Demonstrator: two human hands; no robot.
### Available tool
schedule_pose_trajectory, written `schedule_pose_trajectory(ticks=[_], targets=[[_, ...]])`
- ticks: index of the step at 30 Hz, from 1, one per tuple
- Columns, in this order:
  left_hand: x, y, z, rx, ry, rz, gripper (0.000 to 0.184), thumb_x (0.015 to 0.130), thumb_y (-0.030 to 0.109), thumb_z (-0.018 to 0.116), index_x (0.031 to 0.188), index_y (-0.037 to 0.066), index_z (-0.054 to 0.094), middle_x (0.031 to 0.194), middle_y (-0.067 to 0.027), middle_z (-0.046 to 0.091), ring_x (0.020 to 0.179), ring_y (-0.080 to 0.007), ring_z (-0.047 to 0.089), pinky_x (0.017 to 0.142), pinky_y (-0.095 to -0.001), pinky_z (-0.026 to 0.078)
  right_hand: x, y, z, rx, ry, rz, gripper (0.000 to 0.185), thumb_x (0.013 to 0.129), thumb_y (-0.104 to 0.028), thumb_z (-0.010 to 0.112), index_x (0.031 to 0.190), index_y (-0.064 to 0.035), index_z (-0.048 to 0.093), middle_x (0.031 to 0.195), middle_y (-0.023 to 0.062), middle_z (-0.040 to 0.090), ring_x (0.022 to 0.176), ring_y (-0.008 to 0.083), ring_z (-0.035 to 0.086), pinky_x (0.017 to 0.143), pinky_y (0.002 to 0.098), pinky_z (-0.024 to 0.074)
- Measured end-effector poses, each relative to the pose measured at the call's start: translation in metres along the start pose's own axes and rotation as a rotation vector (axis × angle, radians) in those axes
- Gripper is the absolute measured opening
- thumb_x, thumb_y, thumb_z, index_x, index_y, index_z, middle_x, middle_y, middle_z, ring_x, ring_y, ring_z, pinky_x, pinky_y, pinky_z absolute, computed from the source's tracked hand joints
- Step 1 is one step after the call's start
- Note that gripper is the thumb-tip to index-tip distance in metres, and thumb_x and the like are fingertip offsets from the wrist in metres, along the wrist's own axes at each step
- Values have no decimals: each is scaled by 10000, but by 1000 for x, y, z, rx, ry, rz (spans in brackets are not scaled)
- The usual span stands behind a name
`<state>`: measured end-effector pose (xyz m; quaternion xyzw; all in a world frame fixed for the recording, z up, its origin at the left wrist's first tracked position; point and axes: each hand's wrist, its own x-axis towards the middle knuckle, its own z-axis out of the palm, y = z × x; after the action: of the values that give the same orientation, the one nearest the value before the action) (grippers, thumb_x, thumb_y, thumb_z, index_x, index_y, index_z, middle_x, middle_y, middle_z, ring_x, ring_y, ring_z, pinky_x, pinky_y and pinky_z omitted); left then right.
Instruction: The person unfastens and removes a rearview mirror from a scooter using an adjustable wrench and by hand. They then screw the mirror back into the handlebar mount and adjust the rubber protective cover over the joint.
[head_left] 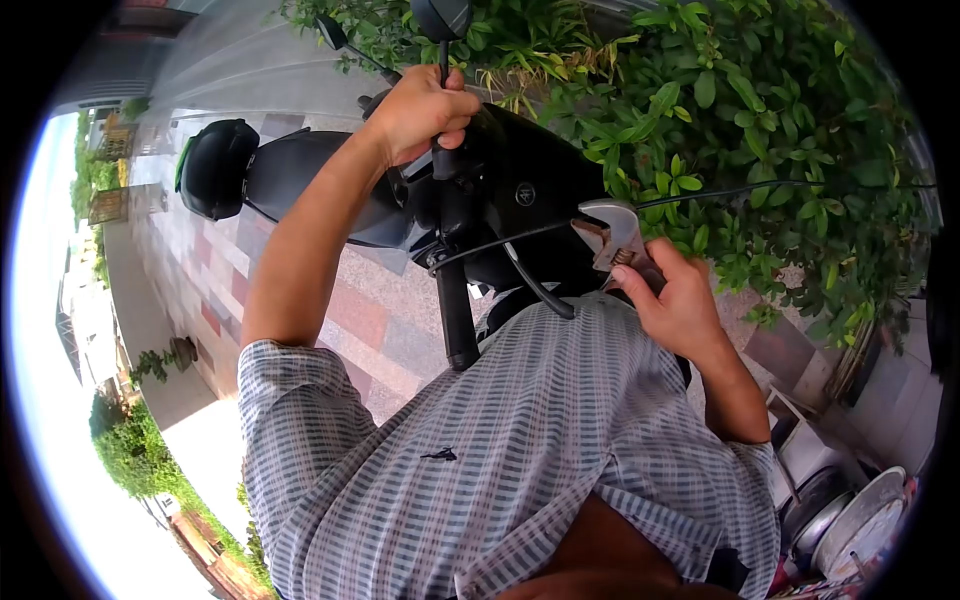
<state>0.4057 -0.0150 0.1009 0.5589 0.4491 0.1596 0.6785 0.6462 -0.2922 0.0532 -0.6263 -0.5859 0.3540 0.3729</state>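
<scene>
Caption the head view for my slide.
Left hand gripping a mirror stem on a black motorbike, right hand holding an adjustable wrench beside leafy shrubs.

No word or number can be read anywhere. A round, pale-lined emblem [525, 194] stands near the middle of the black front panel [553, 160] of the motorbike [325, 180], too small to tell whose brand it is. A small dark mark [438, 455] sits on the chest of the checked shirt [520, 410], between the left sleeve [300, 425] and the open collar [512, 562]; its meaning cannot be told.
</scene>
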Motion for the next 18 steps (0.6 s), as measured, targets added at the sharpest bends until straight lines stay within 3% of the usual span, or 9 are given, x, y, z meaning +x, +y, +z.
schedule_pose_trajectory(ticks=[4, 7, 13, 16, 17, 18], targets=[[-1, 14, 9, 316, -116, 33, 392, 866, -66, 649, 780, 137, 325, 599, 35, 402, 441, -75, 405, 421, -281, 320, -7, -7, 2, 0, -8, 57, 322, 926, -244, 757, 897, 22, 578, 736, 207, 691, 603, 380, 678, 544, 426, 499], [-4, 28, 18, 541, -325, 37, 418, 861, -37, 672, 743, 123, 305, 572, 24, 400, 414, -87, 417, 402, -297, 321, -15, -16, -4, -40, -14, 81, 320, 918, -236, 765, 889, 23, 579, 720, 195, 686, 587, 367, 669, 545, 415, 496], [-17, 43, 25, 1076, -328, 337, 383, 882, 74, 752, 742, 82, 396, 622, 16, 463, 598, -75, 494, 570, -240, 442, -42, -15, -11, 0, 92, 111, 273, 898, -170, 778, 919, 33, 597, 772, 191, 710, 661, 355, 703, 614, 390, 532], [-29, 21, 55, 590, 52, 492, 324, 875, 141, 807, 812, 42, 505, 714, 29, 506, 710, -47, 473, 661, -204, 437, -53, -14, -11, 6, 141, 159, 246, 893, -140, 777, 944, 32, 609, 805, 193, 721, 697, 354, 718, 639, 377, 544], [-32, 17, 61, 668, 165, 524, 330, 867, 182, 834, 903, 0, 560, 790, 43, 519, 733, -33, 449, 659, -197, 421, -57, -13, -11, 13, 147, 182, 239, 892, -132, 776, 953, 32, 613, 815, 194, 723, 705, 354, 721, 645, 373, 547], [-31, 10, 62, 612, 193, 542, 323, 868, 185, 834, 888, 6, 565, 777, 46, 512, 729, -32, 443, 652, -196, 412, -60, -12, -10, 16, 172, 184, 231, 892, -124, 775, 947, 27, 610, 776, 169, 702, 674, 280, 674, 631, 350, 524]])
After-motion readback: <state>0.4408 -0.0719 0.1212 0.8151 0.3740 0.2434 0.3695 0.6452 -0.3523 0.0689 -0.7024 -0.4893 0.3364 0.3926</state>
